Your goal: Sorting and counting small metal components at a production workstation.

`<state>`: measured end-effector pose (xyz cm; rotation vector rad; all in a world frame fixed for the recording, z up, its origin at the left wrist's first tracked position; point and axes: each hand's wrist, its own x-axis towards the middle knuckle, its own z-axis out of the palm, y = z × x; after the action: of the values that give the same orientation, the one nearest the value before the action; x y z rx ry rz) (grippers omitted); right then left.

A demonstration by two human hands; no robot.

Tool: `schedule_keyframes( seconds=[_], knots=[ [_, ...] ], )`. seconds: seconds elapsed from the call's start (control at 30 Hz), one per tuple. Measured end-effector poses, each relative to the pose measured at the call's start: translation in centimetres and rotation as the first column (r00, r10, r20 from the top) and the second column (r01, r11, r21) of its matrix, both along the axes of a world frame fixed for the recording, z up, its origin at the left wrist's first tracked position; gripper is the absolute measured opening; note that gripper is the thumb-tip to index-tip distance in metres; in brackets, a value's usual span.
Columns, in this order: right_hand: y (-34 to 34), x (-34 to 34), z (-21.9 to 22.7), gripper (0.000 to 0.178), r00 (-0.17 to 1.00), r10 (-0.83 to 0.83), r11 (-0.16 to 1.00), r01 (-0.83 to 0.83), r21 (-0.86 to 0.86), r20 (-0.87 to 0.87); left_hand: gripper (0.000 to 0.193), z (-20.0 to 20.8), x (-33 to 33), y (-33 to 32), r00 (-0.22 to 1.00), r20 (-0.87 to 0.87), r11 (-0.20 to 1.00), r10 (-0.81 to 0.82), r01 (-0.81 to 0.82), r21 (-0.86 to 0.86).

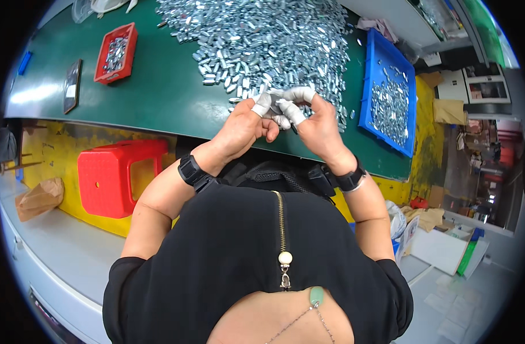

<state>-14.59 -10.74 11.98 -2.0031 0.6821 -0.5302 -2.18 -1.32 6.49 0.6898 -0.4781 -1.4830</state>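
The person's left hand [243,127] and right hand [321,129] meet over the near edge of the green table [159,103], fingers in white wraps [293,112] pinched on a small grey metal piece [275,105] between them; from here I can't make out its exact shape. Just beyond spreads a big heap of shiny silver metal pieces [274,51]. A blue tray [367,94] holding more sits right, a smaller red bin [129,50] of them well apart on the left.
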Motion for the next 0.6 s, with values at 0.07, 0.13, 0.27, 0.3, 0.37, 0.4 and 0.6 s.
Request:
schedule_keyframes(
  seconds=[0.07,0.13,0.27,0.3,0.37,0.4,0.6],
  knots=[
    [-0.3,0.7,0.4,0.013,0.997,0.056,0.998,-0.057,-0.037,-0.047,0.036,-0.3,0.6,0.6,0.999,-0.035,1.0,0.012,-0.012,-0.009],
    [-0.8,1.2,0.8,0.013,0.983,0.133,0.983,-0.147,-0.107,-0.13,0.039,-0.3,1.0,1.2,1.0,0.009,0.999,0.023,-0.023,-0.045],
    [-0.7,2.4,1.2,0.015,0.965,0.206,0.853,-0.258,-0.454,-0.161,0.042,-0.3,1.5,1.8,0.994,0.068,0.994,0.083,-0.078,-0.074],
    [-0.6,2.7,1.3,0.015,0.964,0.213,0.852,-0.263,-0.454,-0.159,0.043,-0.3,1.7,1.9,0.99,0.091,0.992,0.104,-0.097,-0.079],
    [-0.5,2.8,1.6,0.016,0.955,0.239,0.867,-0.292,-0.405,-0.177,0.04,-0.2,1.7,2.1,0.988,0.097,0.99,0.121,-0.113,-0.084],
    [-0.5,2.9,1.7,0.016,0.95,0.251,0.874,-0.304,-0.38,-0.185,0.038,-0.1,1.6,2.1,0.986,0.101,0.988,0.131,-0.122,-0.09],
    [-0.7,2.2,2.3,0.015,0.949,0.248,0.891,-0.302,-0.339,-0.193,0.038,0.5,0.8,1.7,0.979,0.134,0.986,0.152,-0.141,-0.085]
  ],
)
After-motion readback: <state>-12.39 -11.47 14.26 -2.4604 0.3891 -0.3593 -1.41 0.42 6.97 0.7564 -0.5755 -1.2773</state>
